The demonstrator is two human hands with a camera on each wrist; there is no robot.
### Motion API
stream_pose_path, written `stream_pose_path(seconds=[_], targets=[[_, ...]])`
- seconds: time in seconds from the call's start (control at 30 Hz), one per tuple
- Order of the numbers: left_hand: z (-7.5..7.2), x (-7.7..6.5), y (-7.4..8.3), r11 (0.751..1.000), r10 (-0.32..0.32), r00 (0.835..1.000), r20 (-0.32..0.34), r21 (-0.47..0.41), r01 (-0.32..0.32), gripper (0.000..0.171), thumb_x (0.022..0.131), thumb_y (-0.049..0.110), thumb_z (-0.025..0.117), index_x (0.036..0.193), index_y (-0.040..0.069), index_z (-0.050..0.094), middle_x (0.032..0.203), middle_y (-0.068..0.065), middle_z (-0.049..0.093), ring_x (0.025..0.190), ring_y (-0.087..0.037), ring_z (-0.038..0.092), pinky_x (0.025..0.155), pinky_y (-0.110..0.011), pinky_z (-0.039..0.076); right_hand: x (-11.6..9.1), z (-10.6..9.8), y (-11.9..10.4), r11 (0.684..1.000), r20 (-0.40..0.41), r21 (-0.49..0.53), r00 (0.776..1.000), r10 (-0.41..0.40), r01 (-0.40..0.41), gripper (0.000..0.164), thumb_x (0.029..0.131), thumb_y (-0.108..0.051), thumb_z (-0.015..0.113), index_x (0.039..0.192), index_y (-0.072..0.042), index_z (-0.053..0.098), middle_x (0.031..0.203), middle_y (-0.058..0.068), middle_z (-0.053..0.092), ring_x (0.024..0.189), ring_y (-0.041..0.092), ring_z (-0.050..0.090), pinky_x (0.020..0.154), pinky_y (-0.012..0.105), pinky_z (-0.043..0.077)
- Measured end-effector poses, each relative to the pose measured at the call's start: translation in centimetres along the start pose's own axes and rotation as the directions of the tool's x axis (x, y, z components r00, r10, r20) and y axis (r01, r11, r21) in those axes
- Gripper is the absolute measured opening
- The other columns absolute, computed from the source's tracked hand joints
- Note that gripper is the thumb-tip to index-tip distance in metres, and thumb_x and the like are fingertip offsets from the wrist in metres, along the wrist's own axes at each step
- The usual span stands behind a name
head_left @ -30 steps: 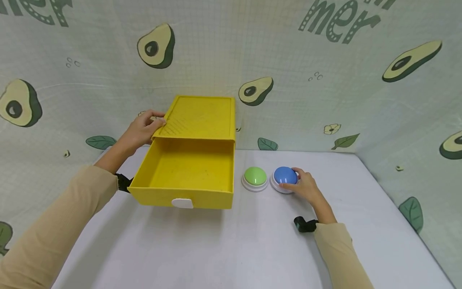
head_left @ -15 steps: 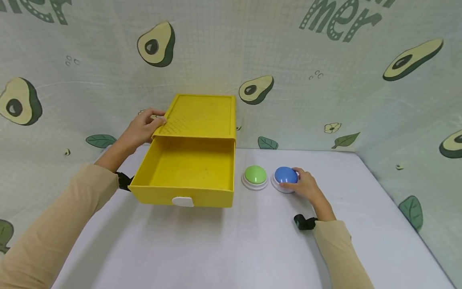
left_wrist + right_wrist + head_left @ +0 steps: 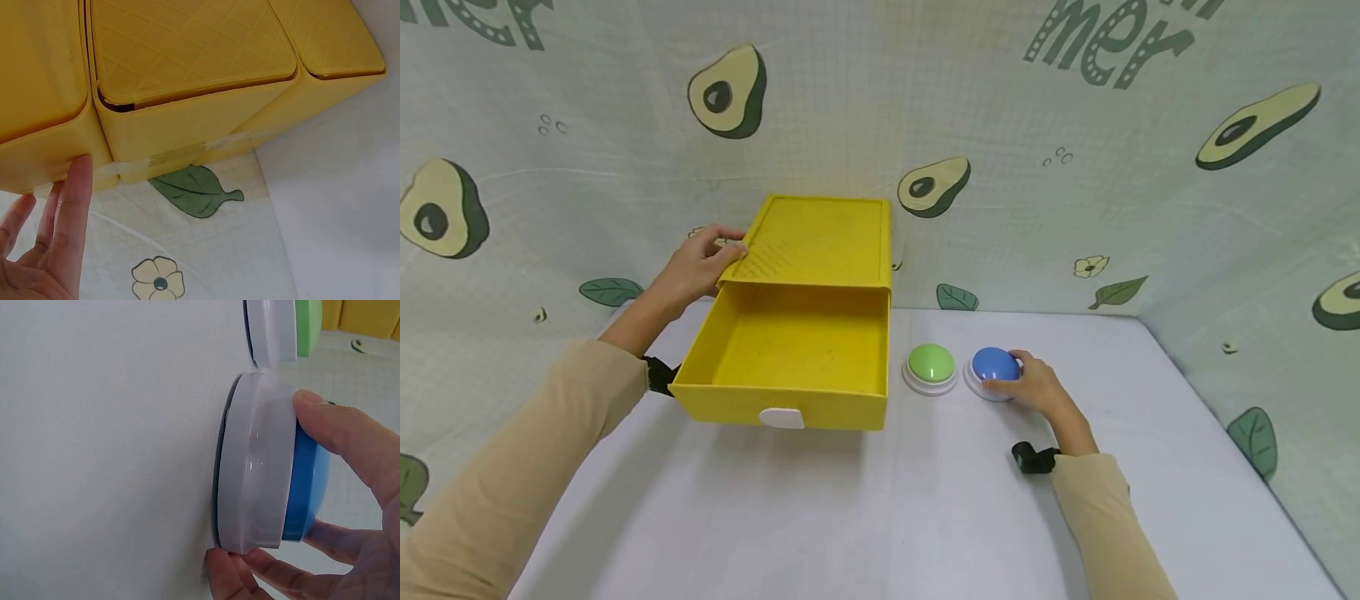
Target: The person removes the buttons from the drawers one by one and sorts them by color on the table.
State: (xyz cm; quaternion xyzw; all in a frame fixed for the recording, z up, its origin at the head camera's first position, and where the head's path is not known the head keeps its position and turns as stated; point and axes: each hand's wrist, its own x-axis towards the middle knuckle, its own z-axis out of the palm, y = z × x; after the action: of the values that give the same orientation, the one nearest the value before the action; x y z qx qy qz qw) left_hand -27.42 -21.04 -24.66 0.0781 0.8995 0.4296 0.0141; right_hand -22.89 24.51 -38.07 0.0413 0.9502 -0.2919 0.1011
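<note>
Yellow plastic drawer box [image 3: 820,242] sits ahead at eleven o'clock; our left hand [image 3: 692,262], uncurled, touches its side, maybe to steady it. At one o'clock, our right hand [image 3: 1042,388] grips the round blue-topped white plastic button [image 3: 996,364], perhaps so it can't slide.

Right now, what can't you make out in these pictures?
Head: lower front of the yellow drawer cabinet, hidden by its open drawer.
Left wrist: part of the left hand, cropped by the bottom edge.
Right wrist: part of the green push button, cropped by the top edge.
Right wrist: underside of the blue push button, facing the table.
</note>
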Motion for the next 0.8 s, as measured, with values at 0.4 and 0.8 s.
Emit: stream_pose_path(seconds=[0.4, 0.8], targets=[[0.06, 0.05, 0.04, 1.0, -0.001, 1.0, -0.005, 0.003, 0.001, 0.054, 0.098, 0.042, 0.037, 0.142, 0.011, 0.031, 0.129, -0.022, 0.047, 0.1, -0.03, 0.056, 0.073, -0.033, 0.055, -0.26, -0.3, -0.15, 1.0, 0.005, -0.002, 1.0, 0.007, -0.007, 0.089, 0.082, -0.041, 0.066, 0.14, 0.011, 0.022, 0.133, 0.04, 0.035, 0.122, 0.051, 0.038, 0.099, 0.059, 0.037], [0.07, 0.06, -0.01, 1.0, 0.001, 1.0, -0.008, 0.004, -0.001, 0.055, 0.098, 0.043, 0.037, 0.142, 0.011, 0.031, 0.129, -0.022, 0.047, 0.1, -0.03, 0.057, 0.078, -0.039, 0.055, -0.36, -0.41, -0.27, 1.0, 0.024, 0.014, 1.0, 0.013, -0.013, 0.089, 0.083, -0.04, 0.065, 0.141, 0.01, 0.021, 0.138, 0.039, 0.029, 0.126, 0.052, 0.033, 0.101, 0.06, 0.033]])
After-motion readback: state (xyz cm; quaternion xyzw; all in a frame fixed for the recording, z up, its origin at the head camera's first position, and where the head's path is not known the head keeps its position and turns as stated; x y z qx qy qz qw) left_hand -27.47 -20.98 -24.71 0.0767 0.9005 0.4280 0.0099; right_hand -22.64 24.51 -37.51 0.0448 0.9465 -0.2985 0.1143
